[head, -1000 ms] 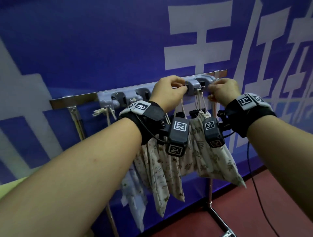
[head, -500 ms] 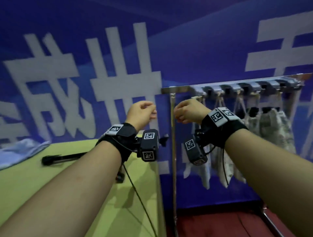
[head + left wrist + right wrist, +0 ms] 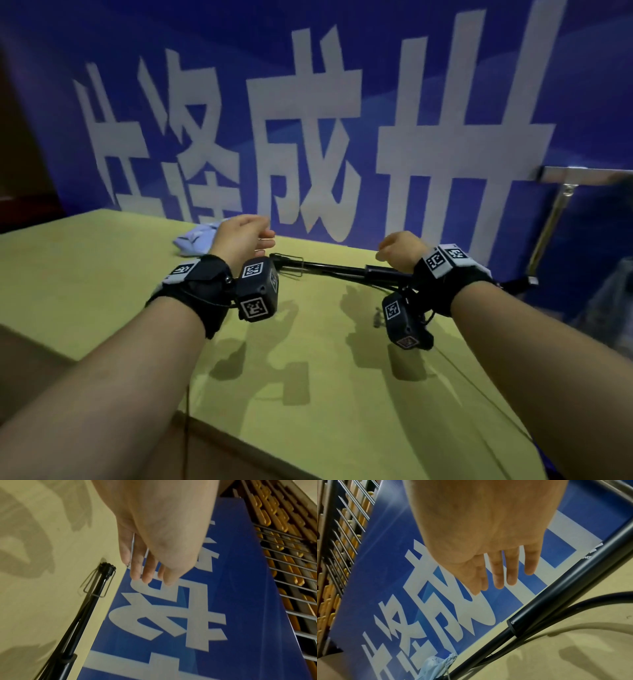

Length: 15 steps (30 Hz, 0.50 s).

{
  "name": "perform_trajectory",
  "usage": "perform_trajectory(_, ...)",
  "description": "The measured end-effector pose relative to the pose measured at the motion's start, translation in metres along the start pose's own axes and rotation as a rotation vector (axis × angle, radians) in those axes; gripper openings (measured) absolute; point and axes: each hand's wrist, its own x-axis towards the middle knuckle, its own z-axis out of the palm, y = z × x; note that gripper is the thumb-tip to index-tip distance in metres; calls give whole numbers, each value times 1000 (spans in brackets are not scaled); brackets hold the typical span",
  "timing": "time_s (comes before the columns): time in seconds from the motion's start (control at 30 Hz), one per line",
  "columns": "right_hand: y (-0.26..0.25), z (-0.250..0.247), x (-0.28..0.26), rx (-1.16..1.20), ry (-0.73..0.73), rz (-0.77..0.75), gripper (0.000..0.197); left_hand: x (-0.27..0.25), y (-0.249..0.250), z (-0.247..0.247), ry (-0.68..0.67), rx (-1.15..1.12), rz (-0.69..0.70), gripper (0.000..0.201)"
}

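- Two grips in the air above a flat yellow-green surface (image 3: 102, 281), apart from each other. Each wrist in a black strap (image 3: 202, 291) with a black marker-tagged camera block (image 3: 257, 291).
- left grip (image 3: 241, 240): over the back part of the surface, fingers (image 3: 149, 569) relaxed, side by side and lightly bent, clasping nothing. Thin pale lines between them in the left wrist view; cannot tell what.
- right grip (image 3: 400, 251): nearer the right end of the surface, fingers (image 3: 511, 569) loose and slightly spread, empty, touching nothing.
- Long black folded pole stand (image 3: 335, 269): flat on the surface, running left to right along its back part, below both grips. Thicker tube section right under the right grip, no contact.
- Thin wire loop (image 3: 96, 586) at the pole stand's left end, near the left grip's fingertips in the left wrist view, apart from them.
- Crumpled pale blue cloth (image 3: 197, 238): on the surface at its back edge, against the banner, just left of the left grip and partly hidden behind it in the head view, untouched.
- Large blue banner with white characters (image 3: 445, 85) upright behind the surface.
- Shiny metal rack frame (image 3: 561, 192) at the right edge of the head view, beside the surface.
- Curved black cable (image 3: 590, 599) on the surface, beside the pole stand's thick section.
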Motion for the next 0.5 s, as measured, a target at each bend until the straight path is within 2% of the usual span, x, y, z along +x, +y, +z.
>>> perform_trajectory(0.13, 3, 8, 13, -89, 8, 67, 30, 17, -24, -11, 32, -56, -106, 12)
perform_trajectory(0.33, 25, 7, 27, -222, -48, 128, 31, 51, -68, 23, 77, -1, -173, 40)
perform_trajectory(0.5, 42, 10, 49, -255, -144, 180, 42, 71, -91, 37, 203, 29, -238, 64)
